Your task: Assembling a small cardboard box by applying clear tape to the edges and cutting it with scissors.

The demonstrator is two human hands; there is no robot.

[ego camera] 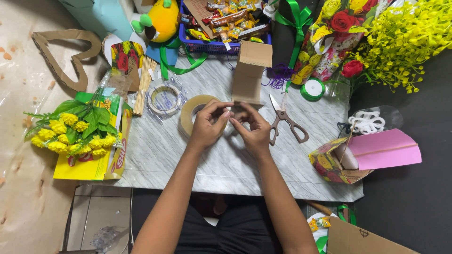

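My left hand (pixel 208 124) grips a wide roll of clear packing tape (pixel 192 111) held on edge above the marble tabletop (pixel 155 150). My right hand (pixel 253 130) is next to it, fingertips pinched at the tape's end between the two hands. Just beyond my fingers stands a folded brown cardboard piece (pixel 252 70). Brown-handled scissors (pixel 284 121) lie right of my right hand.
A second tape roll (pixel 164 99) and wooden sticks (pixel 141 84) lie at the left, by a yellow flower bunch (pixel 75 131). A blue basket of wrapped snacks (pixel 221 21), green ribbon spool (pixel 312 88), red and yellow flowers (pixel 343 28) and a pink paper (pixel 383 148) ring the table.
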